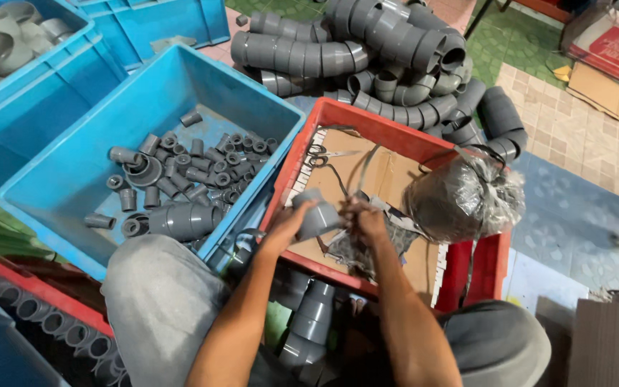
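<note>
Left grip (pixel 286 223) around grey pipe fitting (pixel 318 215), right grip (pixel 364 218) on strap (pixel 356 175), above cardboard-lined red crate (pixel 367 122).

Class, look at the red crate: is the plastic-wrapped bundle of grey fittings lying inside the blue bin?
No, the plastic-wrapped bundle lies in the red crate, to the right of the blue bin.

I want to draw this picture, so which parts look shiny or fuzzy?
In the head view, light glares off the clear plastic around the bagged fitting bundle; the right hand is slightly smeared by motion, and the left hand on the grey pipe fitting is sharper; the crates' edges bow as in a wide lens, as on the blue crate; the bottom corners sit in dim shadow.
</note>
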